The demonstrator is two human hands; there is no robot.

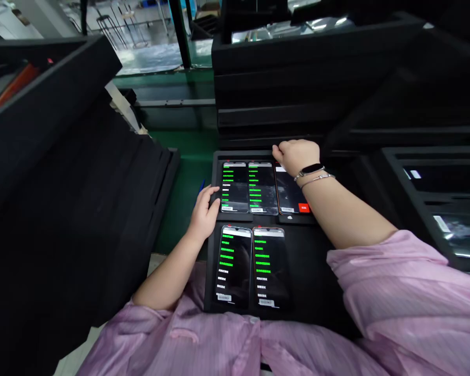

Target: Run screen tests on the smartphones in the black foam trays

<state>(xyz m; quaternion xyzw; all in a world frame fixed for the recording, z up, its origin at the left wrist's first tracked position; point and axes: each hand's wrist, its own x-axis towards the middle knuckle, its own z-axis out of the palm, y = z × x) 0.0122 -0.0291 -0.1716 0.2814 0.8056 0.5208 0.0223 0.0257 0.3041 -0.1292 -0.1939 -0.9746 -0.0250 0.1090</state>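
A black foam tray lies in front of me with several smartphones in two rows, their screens lit with green and white text lines. My left hand rests against the tray's left rim, fingers stretched out, beside the top-left phone. At the far rim, my right hand has its fingers curled over the upper end of the top-right phone, which shows a red button. What those fingertips hold, if anything, is hidden. Between these two lies the middle phone. Nearer me are a lower-left phone and a lower-right phone.
Stacked black trays rise on the left and behind the work tray. Another black tray on the right holds phones. A blue pen lies on the green mat by my left hand. Stools stand in the background.
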